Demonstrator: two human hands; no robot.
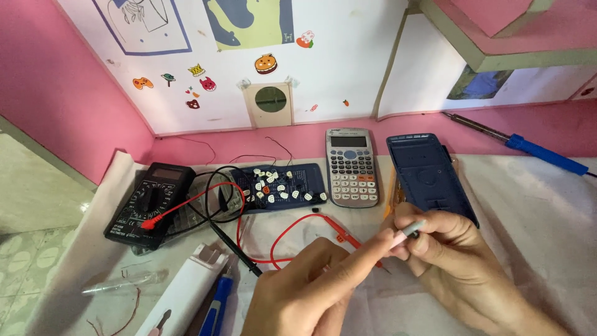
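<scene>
- Lying near the bench's left edge: black multimeter with red and black leads.
- Pinching one end of a small pink-grey rod near the front edge: left hand.
- Grasping the rod's other end: right hand.
- Resting toward the back edge: grey calculator, blue cover.

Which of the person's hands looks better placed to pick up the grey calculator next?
Probably the right hand: it sits closer below the grey calculator. Both hands, though, hold a small pink tool; the left hand is farther away.
</scene>
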